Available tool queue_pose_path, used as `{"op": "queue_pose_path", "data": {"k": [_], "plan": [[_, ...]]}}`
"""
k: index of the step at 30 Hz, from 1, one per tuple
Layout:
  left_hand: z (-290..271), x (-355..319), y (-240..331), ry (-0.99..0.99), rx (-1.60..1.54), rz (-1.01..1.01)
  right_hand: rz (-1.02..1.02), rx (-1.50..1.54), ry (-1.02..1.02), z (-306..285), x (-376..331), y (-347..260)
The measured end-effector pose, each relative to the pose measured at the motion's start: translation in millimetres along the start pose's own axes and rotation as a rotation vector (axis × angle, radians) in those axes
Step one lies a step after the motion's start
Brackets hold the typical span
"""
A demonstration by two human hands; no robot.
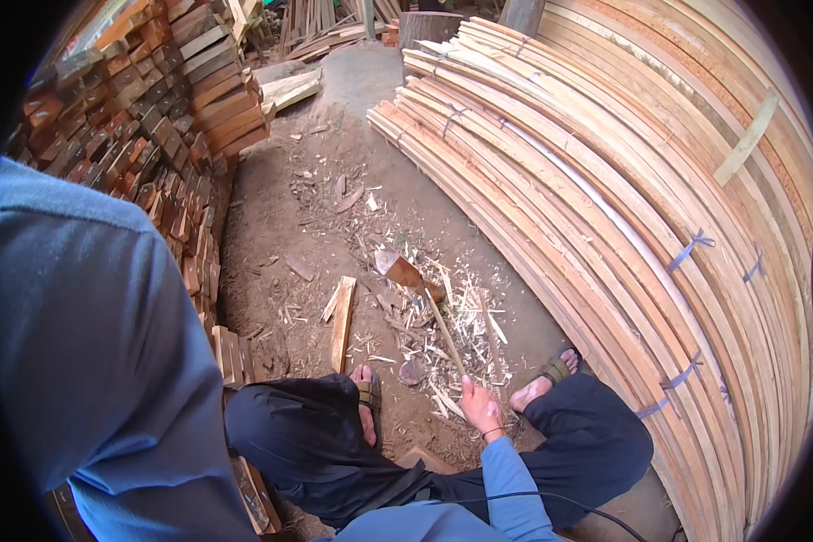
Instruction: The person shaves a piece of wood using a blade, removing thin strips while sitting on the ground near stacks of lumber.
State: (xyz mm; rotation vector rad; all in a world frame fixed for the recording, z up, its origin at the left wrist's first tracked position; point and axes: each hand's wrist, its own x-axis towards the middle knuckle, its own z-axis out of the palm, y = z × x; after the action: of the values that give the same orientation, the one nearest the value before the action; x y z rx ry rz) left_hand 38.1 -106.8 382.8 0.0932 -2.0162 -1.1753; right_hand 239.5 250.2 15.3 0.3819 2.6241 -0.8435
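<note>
My right hand [481, 408] is wrapped round the thin wooden handle of a hatchet [408, 274]. Its broad metal head, with a pale edge to the left, is over wood chips on the ground between my feet. My left arm fills the left side as a large blue sleeve [108, 334], close to the stacked lumber; the hand itself is out of sight. A short split piece of wood [342, 323] lies on the dirt left of the hatchet, near my left foot.
Stacked short timber [154, 135] rises on the left. Long planks [587, 208], some bundled with purple ties, curve along the right. Wood shavings [474, 316] litter the dirt floor, and a stump [429, 29] stands at the back. A black cable [551, 495] crosses my lap.
</note>
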Motion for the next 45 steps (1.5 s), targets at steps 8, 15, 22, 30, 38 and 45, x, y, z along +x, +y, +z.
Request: {"op": "queue_pose_path", "data": {"k": [8, 15, 22, 30, 38, 45], "plan": [[-16.7, -11.2, 86.3, -0.059, -0.334, 0.186, 0.014, 0.125, -0.015, 4.6, 6.1, 6.4], [106.0, -103.0, -53.5, -0.816, 0.265, -0.29, 0.033, 0.144, -0.03, -5.2, 0.4, -3.8], [179.8, -186.6, -143.2, -0.616, -0.036, -0.4, -0.007, 0.146, -0.038, 3.8, 1.3, -3.8], [189.2, -200.7, -172.5, -0.289, 0.255, -0.201, 0.2, 0.484, -0.233, -24.4, -23.0, -21.2], [177.5, -205.5, -171.1, -0.224, 0.474, -0.119, 0.002, 0.232, -0.059, 7.0, -38.0, -27.2], [168.2, -213.9, -181.8, -0.184, 0.401, -0.133, -0.096, 0.378, 0.026, -28.9, -46.6, -51.6]]}}
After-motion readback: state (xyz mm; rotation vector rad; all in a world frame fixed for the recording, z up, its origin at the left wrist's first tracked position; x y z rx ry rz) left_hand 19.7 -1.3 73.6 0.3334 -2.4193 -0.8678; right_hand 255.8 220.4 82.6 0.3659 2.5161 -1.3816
